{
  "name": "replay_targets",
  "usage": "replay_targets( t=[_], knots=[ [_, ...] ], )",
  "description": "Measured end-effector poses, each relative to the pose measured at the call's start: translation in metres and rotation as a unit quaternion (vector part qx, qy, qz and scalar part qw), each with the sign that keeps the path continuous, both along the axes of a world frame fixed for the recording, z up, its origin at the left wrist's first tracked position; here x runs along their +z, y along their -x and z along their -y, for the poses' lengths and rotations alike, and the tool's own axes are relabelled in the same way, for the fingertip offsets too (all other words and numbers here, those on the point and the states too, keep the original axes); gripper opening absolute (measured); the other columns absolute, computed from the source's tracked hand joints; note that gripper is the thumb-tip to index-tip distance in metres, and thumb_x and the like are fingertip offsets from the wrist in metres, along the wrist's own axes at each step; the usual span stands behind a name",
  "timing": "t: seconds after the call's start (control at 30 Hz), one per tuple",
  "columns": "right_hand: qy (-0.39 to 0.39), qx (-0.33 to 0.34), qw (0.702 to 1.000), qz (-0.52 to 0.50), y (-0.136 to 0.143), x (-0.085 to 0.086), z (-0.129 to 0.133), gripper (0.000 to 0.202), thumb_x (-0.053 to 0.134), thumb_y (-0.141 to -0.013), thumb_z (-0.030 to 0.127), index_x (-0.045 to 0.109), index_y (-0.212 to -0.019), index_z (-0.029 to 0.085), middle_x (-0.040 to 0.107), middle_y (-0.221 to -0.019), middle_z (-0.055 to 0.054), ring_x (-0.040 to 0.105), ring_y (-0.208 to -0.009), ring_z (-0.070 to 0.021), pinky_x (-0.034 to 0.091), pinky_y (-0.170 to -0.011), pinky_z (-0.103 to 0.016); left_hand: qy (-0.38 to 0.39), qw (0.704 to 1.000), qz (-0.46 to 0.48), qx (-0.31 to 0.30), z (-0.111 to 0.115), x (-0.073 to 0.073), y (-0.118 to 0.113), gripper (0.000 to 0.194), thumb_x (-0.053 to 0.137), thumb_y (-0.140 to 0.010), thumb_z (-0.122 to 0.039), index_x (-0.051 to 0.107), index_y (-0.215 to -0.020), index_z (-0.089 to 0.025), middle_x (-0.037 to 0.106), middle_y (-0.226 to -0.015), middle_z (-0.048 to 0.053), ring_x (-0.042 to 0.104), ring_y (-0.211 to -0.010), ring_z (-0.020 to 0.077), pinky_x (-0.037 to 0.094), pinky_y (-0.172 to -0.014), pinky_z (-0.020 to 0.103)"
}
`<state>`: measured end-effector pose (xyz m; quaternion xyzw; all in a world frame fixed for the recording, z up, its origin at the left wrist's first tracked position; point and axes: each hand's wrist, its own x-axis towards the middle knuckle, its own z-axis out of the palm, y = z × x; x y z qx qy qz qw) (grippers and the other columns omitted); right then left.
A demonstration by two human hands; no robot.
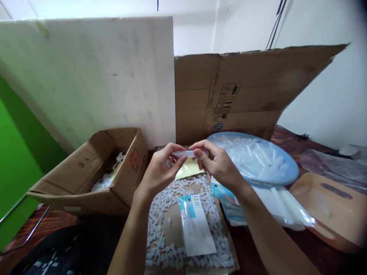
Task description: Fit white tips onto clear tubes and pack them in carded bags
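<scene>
Between my two hands is a slim, translucent white plastic tube (187, 153), held level above the work surface. My left hand (164, 166) pinches its left end with thumb and fingers. The right end sits in the closed fingers of my right hand (213, 158). Below them lies a cardboard tray (172, 233) strewn with many small white plastic pieces (160, 210). On it rests a clear packet with a blue and white card (197, 229). A pale yellow sheet (190, 168) lies just beneath my hands, partly hidden by them.
An open cardboard box (114, 198) with white pieces inside stands left. At right are a blue round tray (292, 172) heaped with clear tubes, stacked packets (233, 212), clear plastic sleeves (286, 208) and a peach bin (341, 217). A large cardboard sheet (249, 91) leans behind.
</scene>
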<state>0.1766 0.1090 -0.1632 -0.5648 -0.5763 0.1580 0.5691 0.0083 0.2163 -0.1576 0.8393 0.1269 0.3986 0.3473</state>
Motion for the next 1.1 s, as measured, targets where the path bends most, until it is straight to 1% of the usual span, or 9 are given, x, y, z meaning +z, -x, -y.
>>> replay_targets(
  t=[0.1, 0.33, 0.5, 0.6, 0.7, 0.8, 0.93, 1.0, 1.1],
  knots=[
    [-0.042, -0.013, 0.999, 0.0, 0.0, 0.0, 0.0, 0.026, 0.075, -0.091, 0.031, 0.066, -0.114, 0.022, 0.069, -0.112, -0.006, 0.068, -0.092, -0.0153, 0.055, -0.073, -0.026, -0.002, 1.0, 0.006, 0.024, -0.003, 0.0, 0.001, 0.016, 0.068, -0.095, -0.03, 0.066, -0.106, -0.019, 0.077, -0.1, 0.004, 0.07, -0.084, 0.0137, 0.056, -0.075, 0.026],
    [-0.014, -0.011, 0.995, -0.101, 0.002, 0.003, 0.002, 0.034, 0.061, -0.098, 0.053, 0.067, -0.097, 0.02, 0.052, -0.053, 0.007, 0.043, -0.041, -0.007, 0.03, -0.038, -0.021, -0.008, 1.0, 0.018, -0.003, -0.001, 0.001, 0.001, 0.016, 0.072, -0.091, -0.025, 0.07, -0.107, -0.02, 0.077, -0.095, 0.001, 0.069, -0.08, 0.0116, 0.054, -0.072, 0.023],
    [-0.032, -0.001, 0.995, -0.096, 0.0, 0.007, 0.004, 0.029, 0.078, -0.088, 0.036, 0.067, -0.112, 0.024, 0.068, -0.084, 0.0, 0.053, -0.052, -0.0082, 0.038, -0.04, -0.022, -0.001, 0.999, 0.008, 0.036, -0.005, -0.001, 0.001, 0.015, 0.072, -0.091, -0.028, 0.068, -0.103, -0.019, 0.079, -0.099, 0.004, 0.07, -0.083, 0.0133, 0.054, -0.072, 0.025],
    [-0.035, -0.016, 0.996, -0.082, 0.0, 0.008, 0.006, 0.017, 0.076, -0.089, 0.029, 0.069, -0.103, 0.023, 0.064, -0.078, 0.001, 0.053, -0.054, -0.0098, 0.039, -0.041, -0.022, -0.013, 0.999, -0.008, 0.044, -0.007, -0.004, 0.0, 0.014, 0.075, -0.089, -0.029, 0.068, -0.097, -0.02, 0.081, -0.104, 0.005, 0.072, -0.081, 0.0144, 0.056, -0.07, 0.026],
    [-0.027, -0.05, 0.996, -0.067, 0.0, 0.007, 0.007, 0.013, 0.071, -0.091, 0.033, 0.07, -0.097, 0.021, 0.056, -0.062, 0.004, 0.048, -0.048, -0.0105, 0.035, -0.04, -0.023, -0.063, 0.997, 0.018, 0.051, -0.007, -0.007, -0.003, 0.012, 0.077, -0.088, -0.027, 0.068, -0.092, -0.02, 0.083, -0.105, 0.006, 0.075, -0.083, 0.016, 0.058, -0.073, 0.027],
    [-0.005, -0.082, 0.995, -0.056, 0.001, 0.003, 0.004, 0.026, 0.064, -0.095, 0.045, 0.07, -0.096, 0.019, 0.052, -0.056, 0.004, 0.044, -0.045, -0.0111, 0.033, -0.039, -0.024, -0.161, 0.983, 0.04, 0.077, -0.008, -0.013, -0.005, 0.004, 0.069, -0.094, -0.023, 0.07, -0.091, -0.02, 0.083, -0.096, 0.006, 0.077, -0.082, 0.0176, 0.06, -0.075, 0.029],
    [0.011, -0.104, 0.991, -0.083, 0.001, -0.001, -0.004, 0.046, 0.065, -0.088, 0.064, 0.064, -0.075, 0.02, 0.051, -0.057, 0.001, 0.043, -0.047, -0.0122, 0.033, -0.04, -0.026, -0.266, 0.959, 0.046, 0.085, -0.008, -0.018, -0.007, 0.017, 0.057, -0.1, -0.023, 0.074, -0.102, -0.021, 0.083, -0.097, 0.01, 0.078, -0.084, 0.0219, 0.061, -0.078, 0.035],
    [0.022, -0.081, 0.986, -0.142, 0.0, -0.002, -0.005, 0.053, 0.066, -0.083, 0.071, 0.056, -0.065, 0.023, 0.044, -0.049, 0.003, 0.037, -0.04, -0.0114, 0.03, -0.036, -0.027, -0.224, 0.968, 0.058, 0.097, -0.004, -0.017, -0.008, 0.018, 0.061, -0.099, -0.029, 0.076, -0.107, -0.022, 0.083, -0.096, 0.01, 0.077, -0.083, 0.0236, 0.061, -0.079, 0.037],
    [0.015, -0.053, 0.975, -0.215, -0.005, -0.009, -0.006, 0.043, 0.067, -0.078, 0.073, 0.064, -0.072, 0.031, 0.046, -0.05, -0.002, 0.046, -0.039, -0.0185, 0.037, -0.034, -0.034, -0.011, 0.993, 0.074, 0.095, 0.005, -0.013, -0.015, 0.024, 0.073, -0.09, -0.042, 0.077, -0.103, -0.023, 0.081, -0.092, 0.008, 0.071, -0.069, 0.0188, 0.059, -0.069, 0.032]
  ],
)
